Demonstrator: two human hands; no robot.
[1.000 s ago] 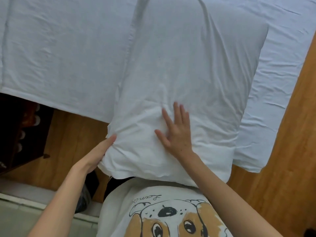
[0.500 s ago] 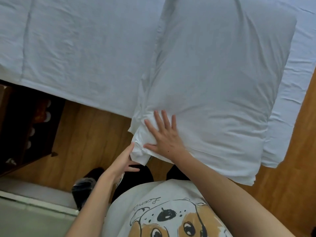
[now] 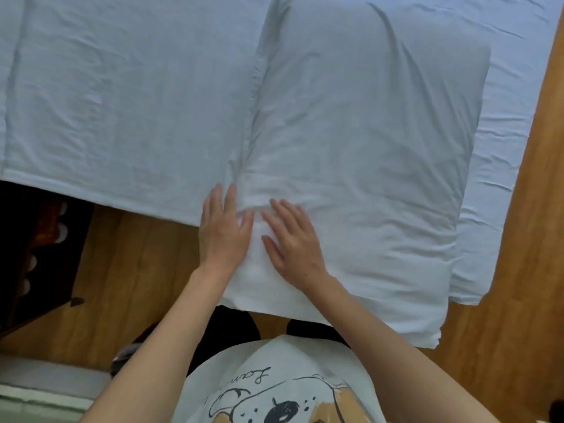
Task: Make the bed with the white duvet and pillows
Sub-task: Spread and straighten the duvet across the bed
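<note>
While both hands are flat like this, the trick is just to keep them flat. The left hand point(image 3: 224, 230) lies palm down with fingers straight at the near left corner of the plump white fabric pillow point(image 3: 360, 154), pressing where the loose flap of the case bunches up. The right hand point(image 3: 291, 242) sits just beside it on the same corner, fingers spread and relaxed, pressing too. Neither one is gripping anything.

That pillow lies at the near edge of the bed, its near end hanging a bit past the edge toward the person's white dog-print T-shirt point(image 3: 274, 389). It rests on a wrinkled white bed sheet point(image 3: 512, 132) that shows along the right side, and butts up against the smooth white duvet point(image 3: 122, 96) spread to the left.

My take: tuck that flap under first, then sweep both palms outward from the corner so the creases run off the edge instead of piling up. I'd also nudge the whole pillow further onto the bed so it doesn't slide off onto the wooden plank floor point(image 3: 146, 270). Go light, since pushing hard will likely drag the sheet underneath and undo the duvet line next to it.
</note>
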